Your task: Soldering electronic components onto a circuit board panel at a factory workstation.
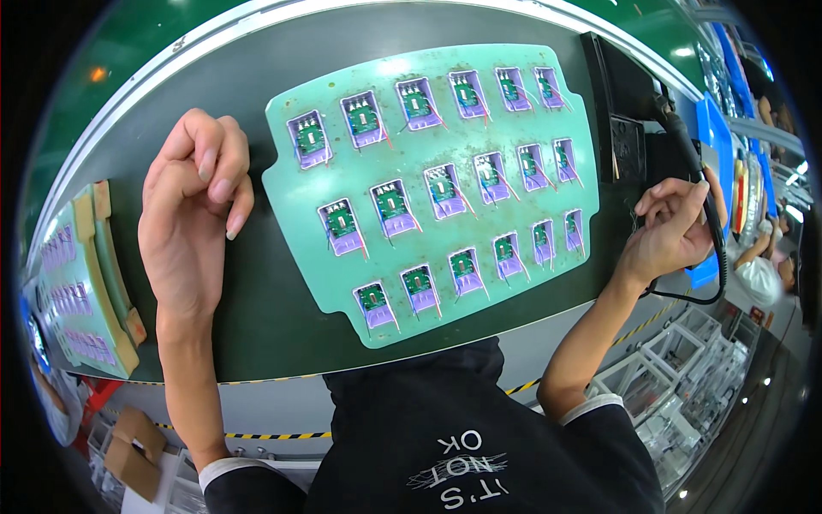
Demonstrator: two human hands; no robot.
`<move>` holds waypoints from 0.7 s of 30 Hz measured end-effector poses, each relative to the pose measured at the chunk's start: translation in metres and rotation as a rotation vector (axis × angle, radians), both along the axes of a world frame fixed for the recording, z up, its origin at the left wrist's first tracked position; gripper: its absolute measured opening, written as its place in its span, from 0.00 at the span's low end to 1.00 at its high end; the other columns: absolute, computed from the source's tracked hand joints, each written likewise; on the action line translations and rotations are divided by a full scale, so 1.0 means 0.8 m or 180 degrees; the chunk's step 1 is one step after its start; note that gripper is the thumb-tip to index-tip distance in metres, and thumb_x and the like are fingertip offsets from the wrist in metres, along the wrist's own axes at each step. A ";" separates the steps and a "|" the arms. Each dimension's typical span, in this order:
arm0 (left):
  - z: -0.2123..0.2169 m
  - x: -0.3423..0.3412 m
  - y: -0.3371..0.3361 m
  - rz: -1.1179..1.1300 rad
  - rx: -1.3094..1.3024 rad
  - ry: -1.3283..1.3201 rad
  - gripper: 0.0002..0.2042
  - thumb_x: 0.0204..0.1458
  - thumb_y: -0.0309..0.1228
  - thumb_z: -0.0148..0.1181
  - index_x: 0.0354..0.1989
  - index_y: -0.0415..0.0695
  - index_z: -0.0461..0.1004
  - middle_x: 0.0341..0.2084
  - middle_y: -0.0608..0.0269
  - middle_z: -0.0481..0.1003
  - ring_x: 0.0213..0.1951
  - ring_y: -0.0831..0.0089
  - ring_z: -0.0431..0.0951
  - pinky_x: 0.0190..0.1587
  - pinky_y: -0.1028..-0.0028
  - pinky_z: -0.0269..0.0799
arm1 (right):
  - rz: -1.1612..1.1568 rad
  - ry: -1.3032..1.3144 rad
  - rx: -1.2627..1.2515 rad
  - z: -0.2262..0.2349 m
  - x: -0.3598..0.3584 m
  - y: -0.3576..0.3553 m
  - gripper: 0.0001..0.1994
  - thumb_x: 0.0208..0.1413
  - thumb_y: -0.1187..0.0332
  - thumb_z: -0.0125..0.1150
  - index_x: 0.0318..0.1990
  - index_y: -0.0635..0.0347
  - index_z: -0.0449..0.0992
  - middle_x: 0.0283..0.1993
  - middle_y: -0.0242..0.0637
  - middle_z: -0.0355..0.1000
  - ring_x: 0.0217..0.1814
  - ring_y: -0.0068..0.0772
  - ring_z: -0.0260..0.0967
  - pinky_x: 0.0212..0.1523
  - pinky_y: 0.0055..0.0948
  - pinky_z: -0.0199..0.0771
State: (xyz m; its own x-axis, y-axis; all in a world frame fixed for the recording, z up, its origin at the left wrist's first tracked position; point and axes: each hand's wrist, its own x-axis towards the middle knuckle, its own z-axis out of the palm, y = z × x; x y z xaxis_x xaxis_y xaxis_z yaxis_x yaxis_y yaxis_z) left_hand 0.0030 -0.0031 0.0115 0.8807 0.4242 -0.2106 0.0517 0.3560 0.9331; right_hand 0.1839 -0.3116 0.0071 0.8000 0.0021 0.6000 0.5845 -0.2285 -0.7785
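A light green fixture tray (531, 283) lies on the dark conveyor belt (265, 317) in front of me. It holds several small green circuit boards in purple pockets, such as one board (390, 202), each with thin red wires. My left hand (190, 214) rests on the belt just left of the tray, fingers loosely curled, holding nothing. My right hand (672, 227) is off the tray's right edge, gripping a black handheld tool with a thick black cable (717, 248) that loops below it.
A stack of similar green trays (90, 283) sits at the left end of the belt. A black box (625, 111) stands right of the tray. Blue bins (715, 128) and another person's hands lie further right. White racks (685, 377) are below right.
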 end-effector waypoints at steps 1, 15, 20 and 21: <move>0.000 0.000 0.000 0.0003 0.0013 0.0013 0.02 0.46 0.26 0.40 0.24 0.45 0.56 0.20 0.68 0.56 0.21 0.82 0.52 0.21 0.83 0.54 | -0.0016 -0.0017 0.0018 -0.001 0.000 0.001 0.11 0.63 0.72 0.47 0.47 0.69 0.68 0.18 0.44 0.69 0.10 0.21 0.59 0.11 0.13 0.48; 0.008 0.002 -0.001 -0.0260 0.0376 0.0386 0.03 0.55 0.29 0.41 0.30 0.45 0.60 0.23 0.68 0.62 0.24 0.83 0.60 0.25 0.84 0.60 | 0.0030 0.0041 0.0125 0.000 0.002 -0.007 0.10 0.61 0.73 0.48 0.47 0.70 0.68 0.18 0.43 0.69 0.10 0.21 0.60 0.10 0.13 0.48; 0.019 -0.016 -0.016 -0.0077 0.0888 0.0791 0.11 0.59 0.32 0.44 0.46 0.40 0.64 0.32 0.62 0.69 0.32 0.78 0.70 0.34 0.78 0.68 | 0.0061 0.0053 0.0218 0.001 0.002 -0.006 0.11 0.60 0.74 0.50 0.48 0.71 0.68 0.18 0.42 0.70 0.10 0.19 0.59 0.10 0.14 0.49; 0.021 -0.020 -0.023 0.0152 0.1056 0.0784 0.12 0.59 0.32 0.45 0.47 0.39 0.64 0.34 0.60 0.69 0.33 0.76 0.71 0.36 0.77 0.69 | 0.0036 0.0057 0.0246 0.003 0.003 -0.007 0.11 0.60 0.74 0.50 0.48 0.71 0.68 0.18 0.42 0.70 0.10 0.19 0.59 0.10 0.14 0.49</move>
